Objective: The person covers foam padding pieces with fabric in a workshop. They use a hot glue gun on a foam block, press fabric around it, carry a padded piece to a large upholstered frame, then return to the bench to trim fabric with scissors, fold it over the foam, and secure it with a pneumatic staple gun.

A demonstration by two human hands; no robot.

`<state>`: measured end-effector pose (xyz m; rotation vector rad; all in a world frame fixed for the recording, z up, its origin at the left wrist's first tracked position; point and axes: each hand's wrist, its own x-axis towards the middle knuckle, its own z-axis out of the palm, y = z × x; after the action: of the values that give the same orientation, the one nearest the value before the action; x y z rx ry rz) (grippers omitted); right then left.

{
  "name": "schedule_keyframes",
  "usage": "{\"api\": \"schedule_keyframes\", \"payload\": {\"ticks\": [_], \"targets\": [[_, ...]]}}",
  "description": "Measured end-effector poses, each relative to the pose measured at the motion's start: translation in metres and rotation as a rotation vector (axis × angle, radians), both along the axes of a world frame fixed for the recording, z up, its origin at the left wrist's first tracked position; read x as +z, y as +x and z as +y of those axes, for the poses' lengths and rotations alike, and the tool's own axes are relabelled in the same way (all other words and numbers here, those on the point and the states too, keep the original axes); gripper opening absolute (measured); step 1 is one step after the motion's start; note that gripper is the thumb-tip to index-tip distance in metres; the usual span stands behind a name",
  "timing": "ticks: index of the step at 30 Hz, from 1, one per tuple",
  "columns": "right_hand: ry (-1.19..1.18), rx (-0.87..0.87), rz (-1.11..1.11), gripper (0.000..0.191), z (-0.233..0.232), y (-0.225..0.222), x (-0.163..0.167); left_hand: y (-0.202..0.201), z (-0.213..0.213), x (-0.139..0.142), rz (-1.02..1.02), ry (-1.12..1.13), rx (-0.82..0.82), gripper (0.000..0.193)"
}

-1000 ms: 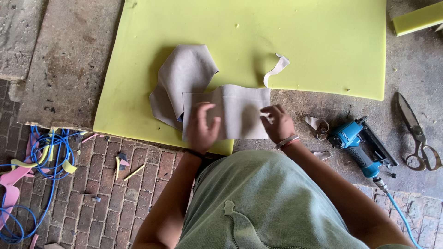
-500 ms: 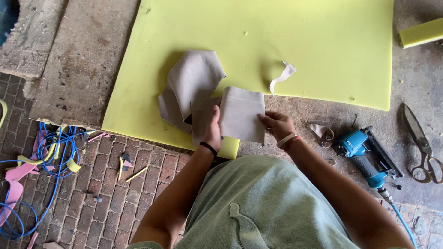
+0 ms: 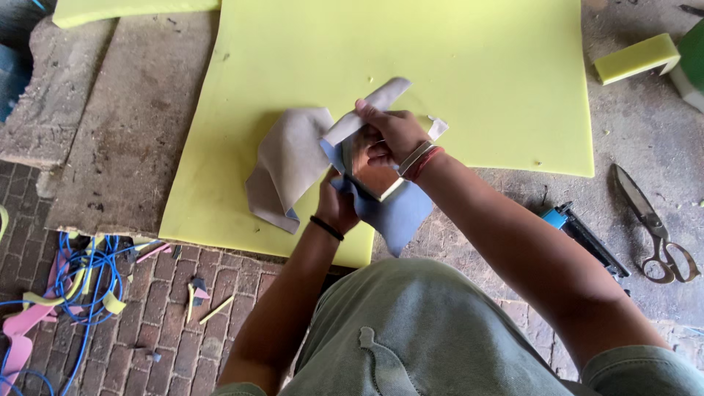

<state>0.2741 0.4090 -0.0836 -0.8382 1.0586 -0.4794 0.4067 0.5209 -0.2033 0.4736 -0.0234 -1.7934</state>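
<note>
Dead centre of the frame, both hands are closed on a grey fabric piece (image 3: 293, 165) wrapped around what looks like a small flat block (image 3: 370, 176), held just above the yellow foam sheet (image 3: 477, 66). The right hand (image 3: 392, 139) pinches the top edge and a loose strip of cloth, while the left hand (image 3: 337, 205) grips from underneath. The fabric looks light and floppy with a blue underside, so it'll sag and slide unless it's held near the block's edges, where it's pulled taut. The block seems stiff, maybe wood or board, though honestly it's mostly covered, so hard to say. The left fingers are hidden behind the cloth. At the right sit scissors (image 3: 656, 227) on the concrete floor (image 3: 110, 125), and a blue stapler-type tool (image 3: 579, 235) is half hidden by the right arm.
</note>
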Motion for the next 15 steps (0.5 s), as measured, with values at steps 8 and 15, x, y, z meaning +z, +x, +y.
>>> {"api": "schedule_keyframes", "payload": {"ticks": [8, 15], "targets": [[0.018, -0.004, -0.219, 0.027, 0.000, -0.001, -0.088, -0.012, 0.015, -0.055, -0.105, 0.184, -0.008, 0.051], [0.134, -0.031, -0.337, 0.025, 0.042, -0.015, -0.128, 0.017, 0.013, -0.079, -0.780, 0.049, -0.242, 0.052]]}}
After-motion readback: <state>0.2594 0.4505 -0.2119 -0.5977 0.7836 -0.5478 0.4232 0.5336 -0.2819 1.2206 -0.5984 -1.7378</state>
